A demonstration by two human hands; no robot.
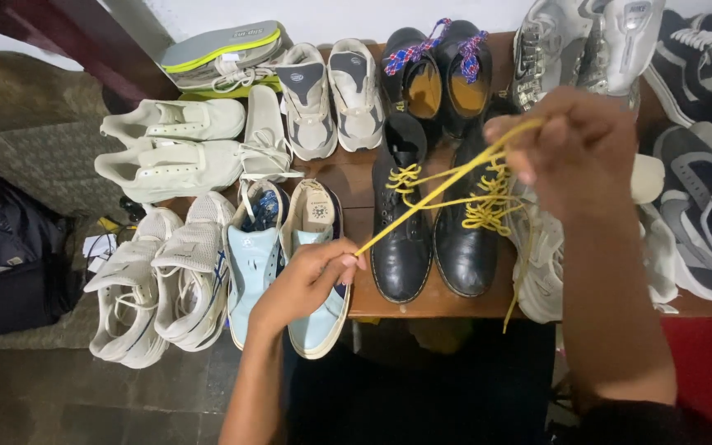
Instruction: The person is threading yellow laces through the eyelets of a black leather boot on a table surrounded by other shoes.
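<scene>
Indoors, shoes (183, 272) crowd a wooden table (356, 185).

Single head view, looking steeply down, close over table (447, 305) edge.

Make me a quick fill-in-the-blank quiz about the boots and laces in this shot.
1. Both hands pull a ____ lace taut.
2. The lace belongs to a pair of ____ boots.
3. The left hand pinches the lace's ____ end, the right hand its upper end.
4. Behind them, the other black boots carry red-and-____ laces.

Missing words: yellow; black; lower; blue
</scene>
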